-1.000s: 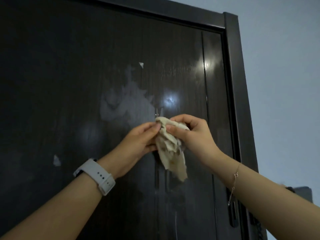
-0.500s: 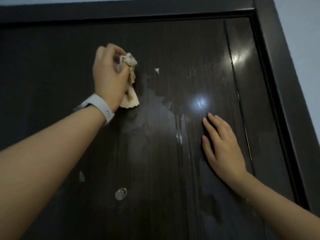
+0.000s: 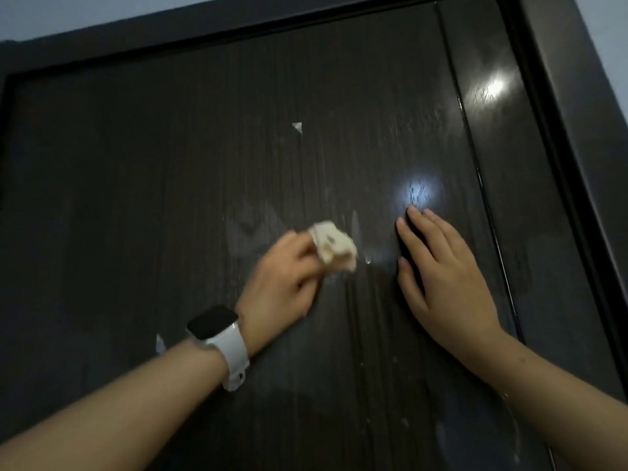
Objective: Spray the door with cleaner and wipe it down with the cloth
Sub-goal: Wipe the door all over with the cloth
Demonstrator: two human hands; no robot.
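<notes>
A dark wood-grain door (image 3: 170,164) fills the head view, with wet streaks and a faint smear near its middle. My left hand (image 3: 282,280), with a white watch on the wrist, grips a crumpled beige cloth (image 3: 334,248) and holds it against the door. My right hand (image 3: 438,277) lies flat on the door just right of the cloth, fingers straight and pointing up. No spray bottle is in view.
The dark door frame (image 3: 584,130) runs down the right side and across the top, with pale wall beyond it. Small white scraps (image 3: 297,127) (image 3: 159,343) stick to the door. A vertical groove (image 3: 482,198) runs down the door near its right edge.
My left hand has swept the cloth down and to the right, from the upper left of the door to its middle. My right hand stays flat on the door.
</notes>
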